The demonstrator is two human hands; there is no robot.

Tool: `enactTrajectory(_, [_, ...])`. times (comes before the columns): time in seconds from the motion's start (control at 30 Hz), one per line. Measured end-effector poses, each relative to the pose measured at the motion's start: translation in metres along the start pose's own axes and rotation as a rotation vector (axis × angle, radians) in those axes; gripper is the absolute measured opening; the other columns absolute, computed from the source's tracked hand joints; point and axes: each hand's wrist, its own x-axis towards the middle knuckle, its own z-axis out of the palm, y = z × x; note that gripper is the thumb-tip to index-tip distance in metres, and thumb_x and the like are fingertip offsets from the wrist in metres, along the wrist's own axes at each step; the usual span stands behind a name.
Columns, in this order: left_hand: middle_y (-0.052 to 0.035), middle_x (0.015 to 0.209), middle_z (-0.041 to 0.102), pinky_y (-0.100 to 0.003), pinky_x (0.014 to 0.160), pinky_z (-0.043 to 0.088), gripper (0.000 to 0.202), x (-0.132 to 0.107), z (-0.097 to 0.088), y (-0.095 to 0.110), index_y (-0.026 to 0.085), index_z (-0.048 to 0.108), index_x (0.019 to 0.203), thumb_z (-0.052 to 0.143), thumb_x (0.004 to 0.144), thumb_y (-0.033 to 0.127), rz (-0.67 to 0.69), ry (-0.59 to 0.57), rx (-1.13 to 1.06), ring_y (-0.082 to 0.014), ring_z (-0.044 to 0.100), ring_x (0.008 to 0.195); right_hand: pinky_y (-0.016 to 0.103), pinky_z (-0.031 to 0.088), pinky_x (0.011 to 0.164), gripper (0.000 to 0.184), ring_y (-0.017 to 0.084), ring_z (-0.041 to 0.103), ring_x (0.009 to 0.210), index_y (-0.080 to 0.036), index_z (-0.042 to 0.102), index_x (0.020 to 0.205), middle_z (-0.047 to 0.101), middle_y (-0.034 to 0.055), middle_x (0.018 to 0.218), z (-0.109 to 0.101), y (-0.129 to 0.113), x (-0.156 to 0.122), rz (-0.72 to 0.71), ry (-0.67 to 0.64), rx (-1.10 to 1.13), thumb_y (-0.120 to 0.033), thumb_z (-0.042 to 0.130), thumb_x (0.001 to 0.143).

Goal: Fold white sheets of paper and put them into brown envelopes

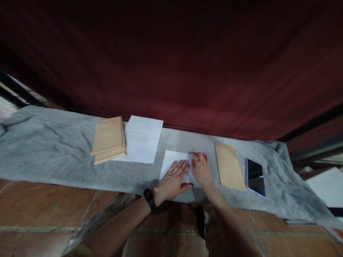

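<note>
A white sheet of paper [168,159] lies on the grey cloth in front of me, apparently folded; both hands cover much of it. My left hand [173,180], with a black band on its wrist, rests flat on the sheet, fingers stretched out. At the paper's right side, the bent fingers of my right hand [200,168] press on its edge. The thumb of that hand is partly hidden. A brown envelope [230,167] lies flat just right of my right hand.
Several brown envelopes [108,134] are stacked at the left, overlapping more white paper [143,139]. A phone [255,177] in a lilac case lies at the right. Grey cloth [53,150] covers the narrow surface. Behind it hangs a dark red curtain [171,71]; tiled floor [48,210] shows below.
</note>
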Motion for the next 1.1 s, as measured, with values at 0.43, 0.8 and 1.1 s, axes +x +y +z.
enactTrajectory(0.43, [-0.0188, 0.161, 0.034, -0.054, 0.123, 0.020, 0.063, 0.009, 0.026, 0.005, 0.010, 0.026, 0.157, 0.040, 0.097, 0.023, -0.122, 0.094, 0.122, -0.0287, 0.024, 0.152, 0.047, 0.032, 0.120, 0.054, 0.022, 0.041, 0.143, -0.014, 0.046, 0.149, 0.051, 0.0134, 0.151, 0.012, -0.046, -0.023, -0.004, -0.053, 0.310, -0.038, 0.021, 0.107])
enactTrajectory(0.8, [-0.0181, 0.160, 0.036, -0.046, 0.124, 0.026, 0.058, 0.013, 0.023, -0.016, 0.007, 0.027, 0.156, 0.030, 0.100, 0.023, -0.276, 0.194, 0.114, -0.0242, 0.027, 0.151, 0.051, 0.027, 0.121, 0.054, 0.027, 0.031, 0.150, -0.007, 0.039, 0.153, 0.037, 0.0188, 0.159, 0.016, -0.035, -0.027, -0.045, -0.006, -0.007, -0.033, 0.028, 0.106])
enactTrajectory(1.1, [-0.0200, 0.159, 0.035, -0.048, 0.125, 0.019, 0.061, 0.010, 0.011, -0.025, 0.003, 0.035, 0.152, 0.032, 0.102, 0.038, -0.437, 0.176, 0.134, -0.0277, 0.025, 0.152, 0.053, 0.030, 0.118, 0.055, 0.030, 0.035, 0.148, -0.005, 0.043, 0.149, 0.039, 0.0232, 0.156, 0.016, -0.020, -0.036, -0.020, 0.088, -0.072, -0.037, 0.029, 0.107])
